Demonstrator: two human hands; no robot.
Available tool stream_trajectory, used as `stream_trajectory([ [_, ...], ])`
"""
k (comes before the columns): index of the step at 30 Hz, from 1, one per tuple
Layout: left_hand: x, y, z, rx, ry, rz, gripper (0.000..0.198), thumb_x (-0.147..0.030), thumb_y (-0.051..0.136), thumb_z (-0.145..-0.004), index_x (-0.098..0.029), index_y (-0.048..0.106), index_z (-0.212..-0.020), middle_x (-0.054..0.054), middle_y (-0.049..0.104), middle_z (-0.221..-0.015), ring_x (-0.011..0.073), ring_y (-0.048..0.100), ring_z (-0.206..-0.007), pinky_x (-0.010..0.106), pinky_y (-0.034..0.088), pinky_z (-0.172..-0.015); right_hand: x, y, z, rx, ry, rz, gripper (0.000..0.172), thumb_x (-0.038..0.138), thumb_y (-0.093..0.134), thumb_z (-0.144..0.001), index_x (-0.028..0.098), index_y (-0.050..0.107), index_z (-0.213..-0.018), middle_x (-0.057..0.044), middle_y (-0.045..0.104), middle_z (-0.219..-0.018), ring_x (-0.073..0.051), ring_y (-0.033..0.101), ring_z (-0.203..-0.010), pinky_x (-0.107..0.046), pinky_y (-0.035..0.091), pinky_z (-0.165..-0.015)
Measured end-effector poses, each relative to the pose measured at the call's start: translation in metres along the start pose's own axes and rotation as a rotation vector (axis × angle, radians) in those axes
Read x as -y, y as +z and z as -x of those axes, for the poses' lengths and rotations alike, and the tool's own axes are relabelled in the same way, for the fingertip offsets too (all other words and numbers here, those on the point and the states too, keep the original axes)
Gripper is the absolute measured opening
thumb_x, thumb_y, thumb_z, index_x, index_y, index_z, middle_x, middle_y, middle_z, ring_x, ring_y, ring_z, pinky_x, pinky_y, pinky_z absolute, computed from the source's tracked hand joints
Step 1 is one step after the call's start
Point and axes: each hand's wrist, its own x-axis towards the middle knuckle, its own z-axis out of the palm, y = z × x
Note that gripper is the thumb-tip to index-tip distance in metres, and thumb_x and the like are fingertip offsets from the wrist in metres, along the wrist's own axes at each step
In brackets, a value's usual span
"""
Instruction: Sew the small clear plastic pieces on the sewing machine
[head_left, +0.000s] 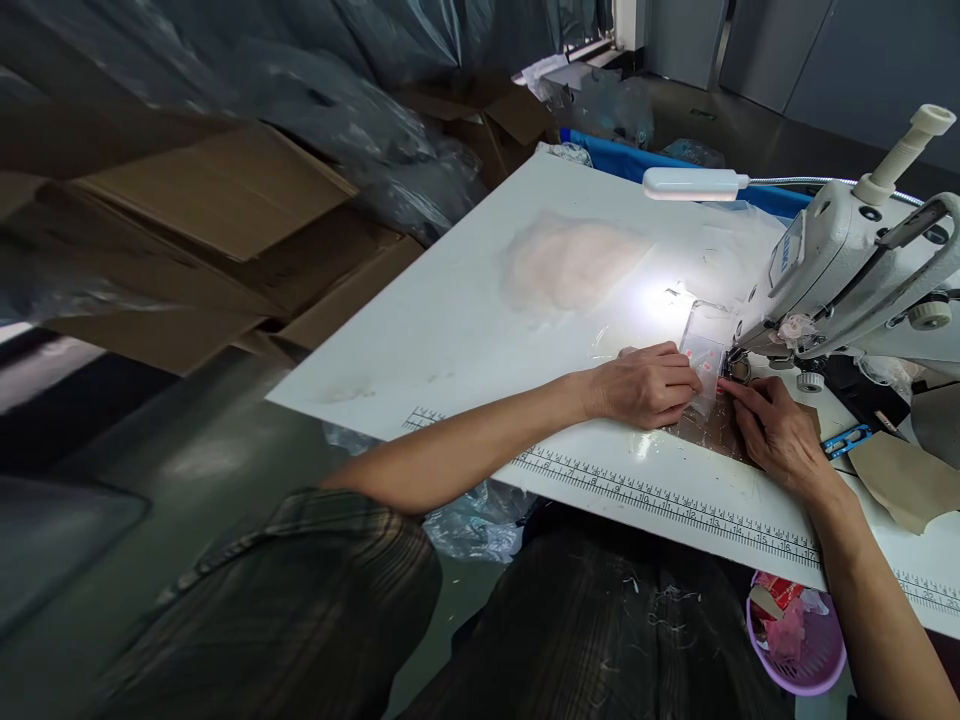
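Preferably, keep the sheer piece (706,345), beside the presser foot (738,368) of the sewing machine (829,255), flat and lightly taut. The left hand (651,387) has fingers bunched together at its edge, the right hand (776,432) extends its index finger toward the foot; whether either pinches, I cannot tell.

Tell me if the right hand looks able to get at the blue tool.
Probably yes: the blue tool lies beside the right hand and nothing seems to block the way, though that hand is at the sheer fabric.
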Motion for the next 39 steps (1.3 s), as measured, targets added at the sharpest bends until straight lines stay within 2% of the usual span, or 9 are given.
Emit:
stream_trajectory([
  [6, -0.001, -0.002, -0.001, 0.106, -0.067, 0.053, 0.025, -0.015, 0.048, -0.093, -0.019, 0.067, -0.078, 0.003, 0.076, -0.099, 0.0143, 0.063, -0.081, 0.032, 0.044, -0.075, -0.002, 0.000, 0.001, 0.002, -0.039, -0.031, 0.041, 0.034, 0.036, -0.100, 0.025, 0.066, -0.128, -0.010, 0.059, -0.098, -0.018, 0.060, -0.080, -0.030, 0.052, -0.066],
  [12, -0.001, 0.000, 0.000, 0.031, -0.016, 0.042, 0.022, -0.016, 0.049, -0.094, -0.019, 0.068, -0.083, 0.003, 0.075, -0.094, 0.0140, 0.062, -0.078, 0.030, 0.044, -0.071, 0.002, 0.004, -0.001, 0.032, -0.043, 0.052, 0.042, 0.035, 0.035, -0.100, 0.028, 0.067, -0.127, -0.011, 0.055, -0.096, -0.020, 0.055, -0.077, -0.030, 0.047, -0.060],
  [15, -0.001, 0.001, 0.000, 0.040, -0.009, 0.027, 0.021, -0.021, 0.050, -0.096, -0.019, 0.069, -0.087, 0.003, 0.074, -0.091, 0.0139, 0.061, -0.076, 0.030, 0.042, -0.070, 0.003, 0.005, -0.002, 0.034, -0.026, 0.075, 0.042, 0.035, 0.035, -0.101, 0.028, 0.067, -0.127, -0.011, 0.055, -0.095, -0.020, 0.054, -0.075, -0.030, 0.046, -0.060],
  [23, -0.002, 0.004, 0.002, 0.032, -0.028, 0.026, 0.025, -0.021, 0.049, -0.098, -0.020, 0.072, -0.088, 0.004, 0.074, -0.102, 0.0128, 0.061, -0.080, 0.032, 0.040, -0.073, 0.000, -0.001, 0.002, 0.020, -0.078, -0.116, 0.040, 0.032, 0.039, -0.100, 0.025, 0.065, -0.130, -0.010, 0.055, -0.098, -0.019, 0.057, -0.084, -0.035, 0.053, -0.073],
  [30, -0.002, 0.004, 0.001, 0.035, -0.018, 0.032, 0.030, -0.021, 0.046, -0.101, -0.022, 0.073, -0.088, 0.003, 0.075, -0.099, 0.0139, 0.062, -0.082, 0.034, 0.041, -0.073, 0.000, 0.002, 0.002, 0.009, -0.067, -0.109, 0.039, 0.032, 0.040, -0.100, 0.023, 0.068, -0.126, -0.011, 0.056, -0.097, -0.020, 0.055, -0.085, -0.036, 0.053, -0.073],
  [36, -0.004, 0.003, 0.000, 0.001, -0.008, -0.017, 0.028, -0.021, 0.048, -0.100, -0.021, 0.072, -0.087, 0.003, 0.076, -0.096, 0.0140, 0.060, -0.078, 0.033, 0.039, -0.071, 0.008, -0.006, 0.008, 0.053, -0.019, -0.175, 0.041, 0.033, 0.039, -0.100, 0.027, 0.063, -0.132, -0.011, 0.056, -0.103, -0.021, 0.057, -0.090, -0.038, 0.054, -0.080],
  [39, -0.005, 0.003, 0.000, 0.042, -0.026, -0.017, 0.027, -0.021, 0.047, -0.100, -0.021, 0.072, -0.087, 0.003, 0.075, -0.097, 0.0144, 0.059, -0.078, 0.033, 0.038, -0.071, 0.017, -0.007, 0.015, 0.070, -0.009, -0.144, 0.041, 0.032, 0.039, -0.099, 0.028, 0.063, -0.133, -0.013, 0.057, -0.107, -0.023, 0.057, -0.095, -0.042, 0.052, -0.082],
])
